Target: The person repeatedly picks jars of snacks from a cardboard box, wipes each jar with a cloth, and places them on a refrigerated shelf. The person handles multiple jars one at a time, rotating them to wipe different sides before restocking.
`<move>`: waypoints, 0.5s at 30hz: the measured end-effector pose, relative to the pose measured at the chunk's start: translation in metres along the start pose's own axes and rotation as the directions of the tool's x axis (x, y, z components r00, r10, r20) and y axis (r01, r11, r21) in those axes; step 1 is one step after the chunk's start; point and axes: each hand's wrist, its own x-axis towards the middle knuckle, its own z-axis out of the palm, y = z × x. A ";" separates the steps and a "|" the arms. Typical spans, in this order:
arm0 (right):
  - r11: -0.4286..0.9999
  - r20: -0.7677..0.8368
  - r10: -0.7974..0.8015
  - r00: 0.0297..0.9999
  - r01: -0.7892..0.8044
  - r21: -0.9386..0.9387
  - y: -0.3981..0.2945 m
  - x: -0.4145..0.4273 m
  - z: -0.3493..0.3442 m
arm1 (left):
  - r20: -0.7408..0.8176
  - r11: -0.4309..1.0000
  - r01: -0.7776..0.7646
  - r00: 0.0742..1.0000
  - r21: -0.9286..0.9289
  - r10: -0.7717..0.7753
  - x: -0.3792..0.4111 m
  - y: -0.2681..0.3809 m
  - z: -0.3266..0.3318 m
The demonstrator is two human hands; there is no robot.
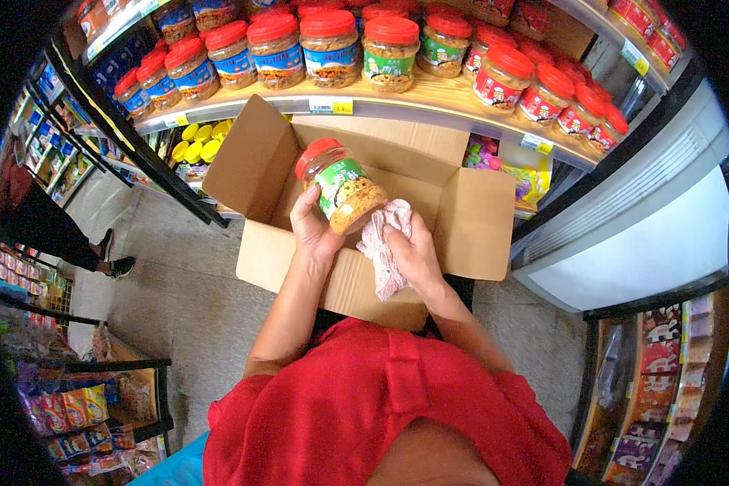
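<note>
Over an open cardboard box [455, 225], my left hand [316, 228] holds a clear plastic jar [342, 185] with a red lid and a green label. The jar is tilted, lid up and to the left. My right hand [408, 246] grips a crumpled pale pink cloth [386, 252] close to the jar's base; whether the cloth touches the jar I cannot tell. All four flaps of the box are spread outward, and the part of its inside that shows holds no jars. Behind it, red-lidded jars with blue, green and red labels line a wooden shelf [219, 104].
Yellow-lidded containers [203, 141] and colourful packets [525, 182] flank the box on a lower shelf. A white appliance [638, 225] stands at the right. Packaged goods [67, 407] fill a rack at the lower left. Another person [42, 219] stands in the left aisle.
</note>
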 end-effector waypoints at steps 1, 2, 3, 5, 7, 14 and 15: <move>1.000 0.005 0.002 1.000 -0.002 -0.013 -0.001 0.000 0.001 | -0.005 1.000 0.000 1.000 0.003 0.000 -0.002 0.001 0.000; 1.000 0.011 0.005 1.000 -0.004 -0.026 -0.003 -0.001 0.003 | -0.011 1.000 0.000 1.000 0.007 0.000 -0.005 0.003 0.001; 0.999 0.019 0.002 1.000 -0.001 -0.042 -0.006 0.000 0.004 | -0.011 1.000 -0.003 1.000 0.007 0.003 -0.005 0.004 0.003; 0.998 0.025 0.012 1.000 -0.011 -0.061 -0.002 0.001 0.008 | 0.013 1.000 -0.017 1.000 0.007 0.017 -0.007 0.008 0.001; 0.995 0.031 -0.003 1.000 0.006 -0.102 -0.003 0.006 0.011 | 0.037 0.999 -0.001 0.999 -0.042 0.003 -0.005 0.012 -0.003; 0.977 0.054 -0.046 0.997 0.056 -0.206 -0.007 0.010 0.012 | 0.036 0.994 -0.012 0.999 -0.108 0.016 0.003 0.008 -0.017; 0.972 0.054 -0.054 0.997 0.065 -0.226 -0.001 0.011 0.010 | 0.061 0.994 -0.008 0.998 -0.108 0.015 0.004 0.008 -0.015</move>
